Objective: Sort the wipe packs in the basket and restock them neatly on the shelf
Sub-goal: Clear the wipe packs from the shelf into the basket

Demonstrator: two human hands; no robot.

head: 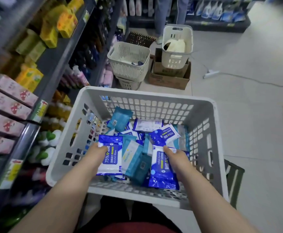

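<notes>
Both hands down inside a large light-grey perforated plastic basket (203, 115) in a shop aisle, seen from above. In the left hand (93, 154), a blue-and-white plastic pack of alcohol wipes (111, 158) marked "75%", pinched at its left edge with the thumb on top and the fingers hidden beneath. In the right hand (177, 159), a second blue-and-white alcohol wipe pack (161, 172), gripped the same way at its right edge, thumb laid across the printed face. Between the two held packs, touching both, a cluster of teal plastic wipe packs (134, 157) standing on edge and tilted. Farther back in the basket, more blue-and-white packs (162, 135) jumbled across the bottom, and one teal pack with a barcode (120, 120) leaning up near the far-left corner. Just left of the basket, a dark metal shelf unit (58, 59) stocked with pink cartons (11, 101), yellow boxes (65, 22) and, lower down, white bottles with green caps (53, 134). Beyond, on the pale tiled floor (247, 123), a cream slotted plastic basket (129, 61) near the shelf and, beside it, a taller cream basket (177, 47) set on a brown cardboard box (169, 79). Behind those, the legs of another person in blue jeans (161, 15). Off to the right, a white cable (258, 82) trailing across the floor.
</notes>
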